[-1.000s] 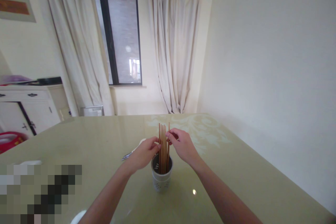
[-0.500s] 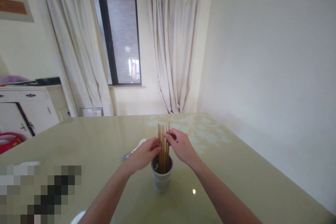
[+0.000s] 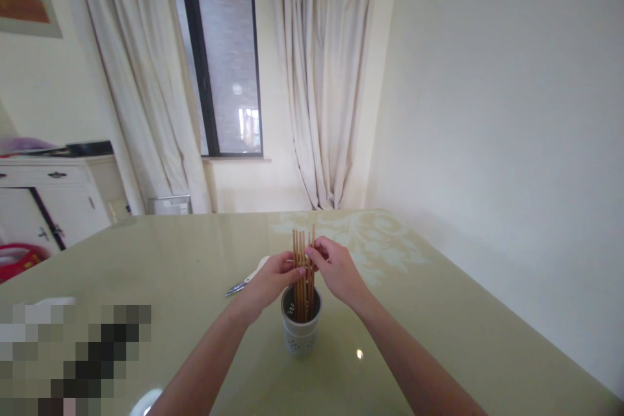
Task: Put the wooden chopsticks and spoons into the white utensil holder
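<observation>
- table [image 3: 439, 312]: glossy, carries everything.
- cup [image 3: 301, 331]: mid-table, upright, so the sticks stand.
- left hand [image 3: 270, 283], right hand [image 3: 336, 270]: fingers pinched on chopsticks [image 3: 303, 270] from both sides, keeping the bundle together.
- spoon [image 3: 246, 281]: flat, behind left hand, untouched.

No legible text, label, brand, number or sign appears on any surface; the near-left corner is pixelated.

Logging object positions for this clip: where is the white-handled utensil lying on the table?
In the head view, the white-handled utensil lies flat on the table, just left of and behind the left hand, apart from the white holder of chopsticks.
</observation>
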`<state>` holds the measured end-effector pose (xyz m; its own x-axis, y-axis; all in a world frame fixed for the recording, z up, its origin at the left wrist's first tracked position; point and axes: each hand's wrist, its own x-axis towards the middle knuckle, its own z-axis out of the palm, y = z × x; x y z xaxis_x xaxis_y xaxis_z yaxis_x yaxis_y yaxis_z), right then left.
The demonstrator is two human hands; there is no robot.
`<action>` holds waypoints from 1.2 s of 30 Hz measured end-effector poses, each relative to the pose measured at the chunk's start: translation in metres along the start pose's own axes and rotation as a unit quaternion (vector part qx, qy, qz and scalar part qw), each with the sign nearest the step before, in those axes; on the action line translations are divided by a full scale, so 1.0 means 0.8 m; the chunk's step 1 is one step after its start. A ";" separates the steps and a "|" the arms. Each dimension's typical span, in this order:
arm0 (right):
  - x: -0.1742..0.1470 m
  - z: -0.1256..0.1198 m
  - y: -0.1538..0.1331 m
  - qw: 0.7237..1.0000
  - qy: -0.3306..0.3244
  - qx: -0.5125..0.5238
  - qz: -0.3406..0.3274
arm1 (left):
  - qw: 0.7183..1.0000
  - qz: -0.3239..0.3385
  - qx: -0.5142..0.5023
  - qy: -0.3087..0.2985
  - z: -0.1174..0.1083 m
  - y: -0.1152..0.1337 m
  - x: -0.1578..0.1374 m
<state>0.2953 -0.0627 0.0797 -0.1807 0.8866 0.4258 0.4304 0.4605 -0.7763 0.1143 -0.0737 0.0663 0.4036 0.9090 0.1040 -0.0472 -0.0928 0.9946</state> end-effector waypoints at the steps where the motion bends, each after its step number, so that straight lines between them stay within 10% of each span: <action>1: 0.000 0.000 0.001 1.000 -0.001 0.003 0.002 | 1.000 -0.001 -0.005 -0.002 0.001 -0.001 0.001; 17: 0.002 -0.002 0.002 0.999 -0.016 0.015 0.024 | 0.998 -0.011 0.042 -0.040 -0.006 -0.001 -0.001; 21: 0.001 -0.003 0.000 0.999 -0.003 0.020 0.030 | 0.989 -0.022 0.121 0.080 -0.044 -0.001 -0.004; 27: 0.001 -0.001 0.002 0.998 -0.009 0.044 0.043 | 0.796 -0.066 0.560 0.218 -0.107 -0.037 -0.004; 36: 0.003 -0.004 0.007 0.997 -0.007 0.061 0.043 | 0.714 -0.135 0.665 0.171 -0.101 -0.071 -0.009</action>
<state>0.3002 -0.0581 0.0776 -0.1600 0.9232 0.3493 0.3343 0.3837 -0.8608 0.0403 -0.0422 0.0085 -0.0233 0.9918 0.1257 0.9919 0.0073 0.1266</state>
